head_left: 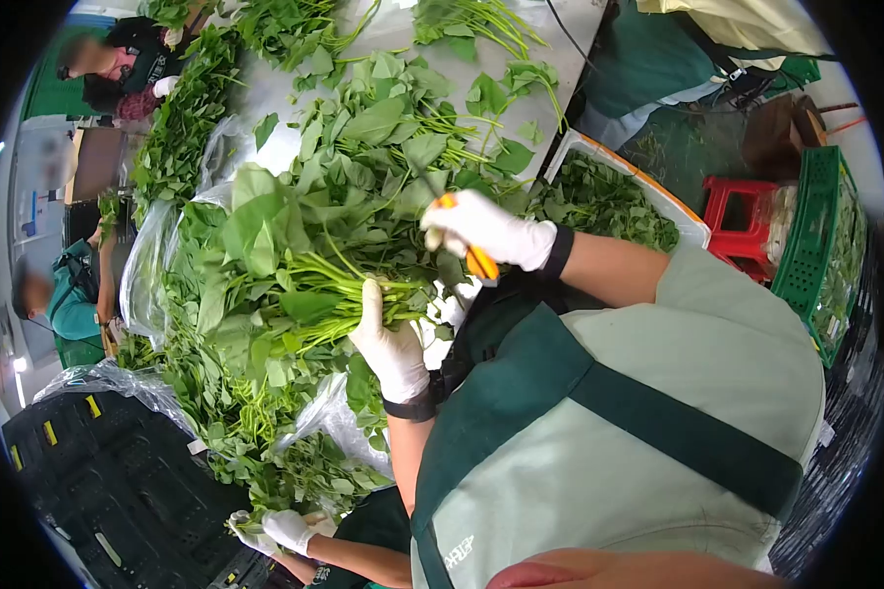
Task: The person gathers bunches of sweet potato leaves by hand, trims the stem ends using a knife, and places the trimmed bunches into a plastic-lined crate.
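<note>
My left hand (391, 346), in a white glove, is closed around the stems of a bunch of leafy greens (309, 294). The bunch's broad leaves point away from me, its cut ends towards my apron. Beside it, my gloved right hand (486, 234) grips a knife (480, 263) with an orange and black handle. Its thin dark blade is blurred and points away from the bunch, over the pile. Beneath both hands lies a big heap of the same greens (383, 113), heart-shaped leaves on long green stems. Dark bands circle both wrists.
A metal table (560, 59) carries the heap, with clear plastic sheeting (147, 275) along it. A white crate (692, 228) of greens, red stool (732, 221) and green crate (805, 255) stand nearby. A co-worker's gloved hands (285, 530) hold greens near black crates (98, 481). Other people work across the table.
</note>
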A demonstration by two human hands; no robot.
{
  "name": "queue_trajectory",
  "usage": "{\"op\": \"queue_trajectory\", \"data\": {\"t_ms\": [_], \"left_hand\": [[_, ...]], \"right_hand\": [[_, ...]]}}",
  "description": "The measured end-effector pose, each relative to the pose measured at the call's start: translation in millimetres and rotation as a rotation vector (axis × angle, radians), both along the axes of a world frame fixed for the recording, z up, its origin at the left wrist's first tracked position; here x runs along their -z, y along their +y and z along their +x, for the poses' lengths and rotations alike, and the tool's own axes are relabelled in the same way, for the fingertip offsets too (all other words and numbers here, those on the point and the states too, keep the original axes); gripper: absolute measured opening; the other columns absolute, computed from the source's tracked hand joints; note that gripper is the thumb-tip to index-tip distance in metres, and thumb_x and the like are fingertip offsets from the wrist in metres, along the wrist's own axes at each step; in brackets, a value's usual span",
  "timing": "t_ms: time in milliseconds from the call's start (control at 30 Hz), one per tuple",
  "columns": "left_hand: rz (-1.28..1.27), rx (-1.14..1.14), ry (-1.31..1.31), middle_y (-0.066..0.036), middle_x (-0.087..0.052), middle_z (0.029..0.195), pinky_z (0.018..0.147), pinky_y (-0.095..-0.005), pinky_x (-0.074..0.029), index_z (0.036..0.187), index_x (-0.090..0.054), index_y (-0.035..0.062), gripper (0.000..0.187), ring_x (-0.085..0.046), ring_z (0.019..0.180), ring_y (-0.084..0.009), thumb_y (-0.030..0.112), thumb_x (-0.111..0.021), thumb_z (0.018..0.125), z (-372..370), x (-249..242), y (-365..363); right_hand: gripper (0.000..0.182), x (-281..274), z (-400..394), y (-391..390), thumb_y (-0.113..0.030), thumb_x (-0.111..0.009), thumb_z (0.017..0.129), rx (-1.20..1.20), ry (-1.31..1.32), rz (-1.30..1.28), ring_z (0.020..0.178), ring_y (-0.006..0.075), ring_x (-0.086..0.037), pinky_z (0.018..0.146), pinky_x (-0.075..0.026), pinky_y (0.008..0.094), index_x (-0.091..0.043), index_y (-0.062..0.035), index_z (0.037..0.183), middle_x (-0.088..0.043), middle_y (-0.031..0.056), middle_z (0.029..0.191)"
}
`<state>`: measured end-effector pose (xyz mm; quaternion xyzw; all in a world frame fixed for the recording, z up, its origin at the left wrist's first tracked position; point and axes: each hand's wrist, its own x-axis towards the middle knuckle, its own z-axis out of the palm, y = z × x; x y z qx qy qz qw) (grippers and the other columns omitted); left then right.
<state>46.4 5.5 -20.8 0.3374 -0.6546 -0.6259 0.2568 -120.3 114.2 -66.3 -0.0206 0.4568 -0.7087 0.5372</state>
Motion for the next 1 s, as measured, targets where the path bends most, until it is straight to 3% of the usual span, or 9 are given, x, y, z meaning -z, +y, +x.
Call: {"op": "queue_trajectory", "data": {"t_ms": [67, 200, 267, 400, 467, 733, 800, 900, 1000], "left_hand": [[-0.352, 0.108, -0.082, -0.011, -0.066, 0.102, 0.081, -0.0269, -0.048, 0.125, -0.054, 0.0051, 0.054, -0.061, 0.087, -0.0166, -0.017, -0.059, 0.076, 2, -2, -3], [0.223, -0.046, 0.126, -0.012, -0.064, 0.106, 0.082, -0.0267, -0.048, 0.123, -0.054, 0.003, 0.039, -0.059, 0.09, -0.015, -0.008, -0.057, 0.086, -3, -7, -3], [0.609, -0.141, 0.277, -0.012, -0.062, 0.11, 0.083, -0.0266, -0.048, 0.123, -0.053, 0.0021, 0.032, -0.059, 0.092, -0.0148, -0.003, -0.054, 0.091, -8, -14, -3], [0.101, 0.014, 0.049, -0.013, -0.062, 0.111, 0.086, -0.029, -0.047, 0.121, -0.054, -0.0027, 0.027, -0.058, 0.094, -0.0144, 0.007, -0.051, 0.096, -4, 0, -1], [0.41, 0.041, 0.194, -0.012, -0.061, 0.111, 0.093, -0.0314, -0.041, 0.115, -0.056, -0.0061, 0.035, -0.057, 0.101, -0.0167, 0.023, -0.05, 0.097, -17, -17, 7], [0.336, 0.064, 0.121, -0.011, -0.061, 0.113, 0.091, -0.0297, -0.044, 0.12, -0.056, -0.0018, 0.029, -0.056, 0.099, -0.0165, 0.003, -0.053, 0.091, -11, -12, 3], [-0.627, 0.166, -0.251, -0.011, -0.063, 0.109, 0.087, -0.0284, -0.047, 0.125, -0.054, 0.0015, 0.042, -0.059, 0.093, -0.0175, -0.009, -0.055, 0.085, -6, -19, 8], [-0.718, 0.125, -0.229, -0.013, -0.065, 0.107, 0.085, -0.0283, -0.048, 0.127, -0.052, 0.0017, 0.049, -0.062, 0.091, -0.0186, -0.015, -0.054, 0.081, 4, -10, -2], [-0.735, 0.111, -0.295, -0.017, -0.065, 0.111, 0.088, -0.0286, -0.047, 0.126, -0.053, 0.0006, 0.048, -0.063, 0.095, -0.0191, -0.014, -0.055, 0.081, 7, -19, -3]], "right_hand": [[0.017, 14, -19, 12, -0.019, -0.056, 0.089, 0.11, 0.091, 0.004, 0.044, 0.0077, -0.047, 0.041, -0.037, 0.0225, -0.06, -0.0027, 0.085, -0.065, 0.0078, 0.069], [0.033, 25, -53, 48, -0.039, -0.061, 0.082, -0.424, 1.408, 0.522, 0.059, 0.0293, -0.063, 0.057, -0.049, 0.0397, -0.063, -0.006, 0.081, -0.063, 0.0116, 0.066], [0.036, 8, -46, 49, -0.042, -0.06, 0.081, -0.3, 1.452, 0.645, 0.065, 0.0337, -0.063, 0.059, -0.049, 0.0417, -0.065, -0.0071, 0.085, -0.064, 0.014, 0.071], [0.029, -46, -6, 33, -0.033, -0.069, 0.08, -0.187, 1.145, 0.011, 0.071, 0.0267, -0.066, 0.062, -0.051, 0.0342, -0.063, -0.0096, 0.098, -0.067, 0.0133, 0.08], [0.025, -49, 14, 19, -0.027, -0.069, 0.078, -0.218, 1.227, -0.071, 0.066, 0.0284, -0.064, 0.058, -0.05, 0.0359, -0.061, -0.0107, 0.096, -0.064, 0.0105, 0.075], [0.014, -26, 7, -4, -0.023, -0.065, 0.076, -0.163, 1.549, -0.225, 0.057, 0.0283, -0.058, 0.052, -0.046, 0.0374, -0.058, -0.0114, 0.079, -0.055, 0.0071, 0.063], [0.029, -28, -33, -8, -0.036, -0.062, 0.082, -0.012, 1.416, -0.051, 0.064, 0.0302, -0.061, 0.056, -0.048, 0.0393, -0.059, -0.0087, 0.074, -0.058, 0.0107, 0.065], [0.06, 25, -100, -12, -0.041, -0.07, 0.073, 0.002, 1.518, 0.556, 0.092, 0.0299, -0.062, 0.074, -0.051, 0.0412, -0.052, -0.0091, 0.121, -0.055, 0.0114, 0.114], [0.057, 74, -130, 6, -0.035, -0.068, 0.073, -0.171, 1.433, 0.564, 0.089, 0.0336, -0.061, 0.077, -0.05, 0.0418, -0.052, -0.0099, 0.122, -0.057, 0.0123, 0.112]]}}
